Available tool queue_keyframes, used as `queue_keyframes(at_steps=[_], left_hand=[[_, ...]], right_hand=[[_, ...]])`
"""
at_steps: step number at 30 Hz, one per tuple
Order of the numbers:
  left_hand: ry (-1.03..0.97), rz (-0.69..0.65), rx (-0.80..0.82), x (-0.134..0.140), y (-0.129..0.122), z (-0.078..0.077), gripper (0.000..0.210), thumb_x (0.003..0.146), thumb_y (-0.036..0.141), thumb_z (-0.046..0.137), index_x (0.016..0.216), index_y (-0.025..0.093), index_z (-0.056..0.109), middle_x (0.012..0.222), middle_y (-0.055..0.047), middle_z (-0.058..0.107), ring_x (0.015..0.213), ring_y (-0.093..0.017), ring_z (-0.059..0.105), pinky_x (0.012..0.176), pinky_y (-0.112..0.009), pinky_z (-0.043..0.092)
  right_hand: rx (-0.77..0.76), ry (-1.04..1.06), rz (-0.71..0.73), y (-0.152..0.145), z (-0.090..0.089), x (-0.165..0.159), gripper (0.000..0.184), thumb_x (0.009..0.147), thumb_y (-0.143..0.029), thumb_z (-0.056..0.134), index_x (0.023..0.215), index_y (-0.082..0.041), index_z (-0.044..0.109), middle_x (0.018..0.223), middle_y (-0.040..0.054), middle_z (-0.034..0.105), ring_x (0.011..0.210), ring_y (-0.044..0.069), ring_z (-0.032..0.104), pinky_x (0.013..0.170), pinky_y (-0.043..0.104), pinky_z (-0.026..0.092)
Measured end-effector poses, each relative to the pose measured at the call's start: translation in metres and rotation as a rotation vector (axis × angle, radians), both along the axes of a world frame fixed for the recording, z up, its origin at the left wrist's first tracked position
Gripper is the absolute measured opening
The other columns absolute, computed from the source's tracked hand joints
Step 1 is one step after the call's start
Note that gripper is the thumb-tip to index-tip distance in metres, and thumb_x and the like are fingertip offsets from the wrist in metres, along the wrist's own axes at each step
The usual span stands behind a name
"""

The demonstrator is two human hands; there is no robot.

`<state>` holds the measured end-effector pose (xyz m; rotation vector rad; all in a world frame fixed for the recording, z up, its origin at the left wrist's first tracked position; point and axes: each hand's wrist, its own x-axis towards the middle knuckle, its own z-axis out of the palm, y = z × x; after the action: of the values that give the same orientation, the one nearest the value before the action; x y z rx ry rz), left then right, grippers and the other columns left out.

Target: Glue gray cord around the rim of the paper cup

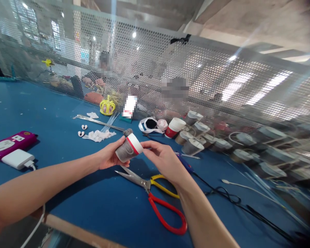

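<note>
A small paper cup [129, 148], wrapped in grey material with a red band and a white end, is tilted above the table. My left hand [113, 153] is wrapped round its grey side, with the fingers partly hidden behind it. At the white end, the bent fingers of my right hand [163, 158] meet the cup; a small part of their grip is hidden. A small grey tuft [127, 132] shows just behind the cup. Below both hands, large scissors [147, 186] with one yellow and one red handle lie with their blades apart.
Grey-wrapped cups [193, 147] crowd the right side near a stack of paper cups [175, 127]. A phone [129, 106] stands by the perforated screen [144, 69]. White scraps [99, 135], a yellow crown-shaped piece [107, 106], a white power bank [18, 158] and black cable [224, 194] lie around.
</note>
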<state>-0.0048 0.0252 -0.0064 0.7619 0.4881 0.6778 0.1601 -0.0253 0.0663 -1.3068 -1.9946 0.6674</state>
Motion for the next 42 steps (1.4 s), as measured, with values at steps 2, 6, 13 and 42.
queue_keyframes(at_steps=[2,6,13,42], left_hand=[[-0.020,-0.045,-0.036,-0.001,0.001,0.000,0.058,0.074,0.061,0.039,0.083,0.009,0.060,0.066,-0.008,0.063,0.051,-0.013,0.058,0.052,-0.025,0.048],[-0.086,-0.166,-0.038,-0.003,0.003,0.001,0.064,0.075,0.064,0.032,0.090,0.008,0.058,0.071,-0.010,0.064,0.053,-0.014,0.059,0.051,-0.024,0.047],[0.187,-0.098,0.180,-0.001,0.006,-0.002,0.074,0.069,0.073,0.023,0.075,0.006,0.055,0.064,-0.010,0.061,0.051,-0.014,0.059,0.052,-0.027,0.048],[0.613,0.671,1.212,-0.012,0.011,-0.006,0.016,0.080,0.030,0.048,0.087,0.016,0.049,0.080,-0.005,0.054,0.076,-0.015,0.051,0.070,-0.028,0.042]], right_hand=[[0.015,-0.013,-0.008,0.000,0.002,0.000,0.020,0.076,-0.019,0.048,0.092,-0.015,0.059,0.091,0.0062,0.063,0.083,0.017,0.056,0.076,0.031,0.042],[0.050,-0.018,0.027,0.001,0.001,-0.002,0.014,0.075,-0.024,0.051,0.084,-0.016,0.059,0.097,0.0070,0.061,0.088,0.017,0.054,0.076,0.030,0.041],[0.161,-0.127,-0.169,0.001,0.001,0.004,0.019,0.078,-0.031,0.046,0.075,-0.017,0.058,0.069,0.0012,0.060,0.063,0.013,0.051,0.059,0.025,0.040],[0.349,-0.021,-0.114,0.003,0.011,0.019,0.015,0.081,-0.028,0.045,0.080,-0.017,0.054,0.084,0.0040,0.058,0.078,0.014,0.053,0.074,0.027,0.040]])
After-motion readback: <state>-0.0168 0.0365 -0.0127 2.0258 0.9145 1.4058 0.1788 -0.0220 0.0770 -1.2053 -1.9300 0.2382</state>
